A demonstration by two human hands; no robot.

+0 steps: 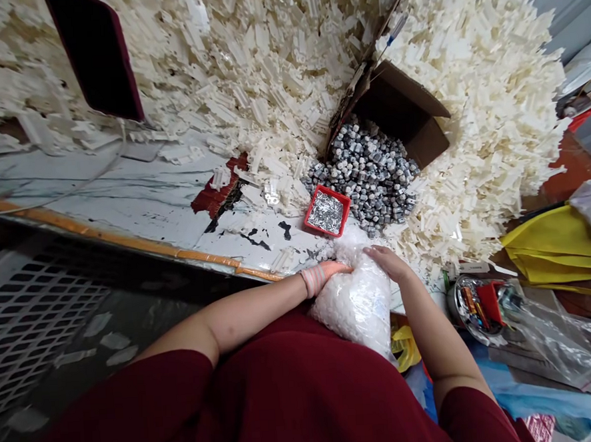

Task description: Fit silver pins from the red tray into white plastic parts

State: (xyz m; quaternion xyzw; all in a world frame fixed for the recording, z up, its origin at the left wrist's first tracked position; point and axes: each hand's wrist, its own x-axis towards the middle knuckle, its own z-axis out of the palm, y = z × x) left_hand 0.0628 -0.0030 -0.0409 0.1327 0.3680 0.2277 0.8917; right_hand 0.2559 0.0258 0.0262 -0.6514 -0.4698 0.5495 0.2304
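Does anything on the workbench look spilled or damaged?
Yes. The tabletop covering looks torn left of the red tray, baring red and black patches. Small grey parts heap out of the open cardboard box, perhaps spilled.

Your hands (325, 277): 2 | clear bag (359, 305) before you: 1 | red tray (345, 216) on your tabletop (169, 202): 1 | cardboard box (431, 143): 1 | phone (98, 59): 1 | white cable (103, 171): 1 | round bowl (452, 303): 1 | grey pieces (372, 169): uncountable

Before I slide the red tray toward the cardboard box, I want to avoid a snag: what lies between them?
In the head view, a heap of small grey and whitish pieces lies between the red tray and the cardboard box.
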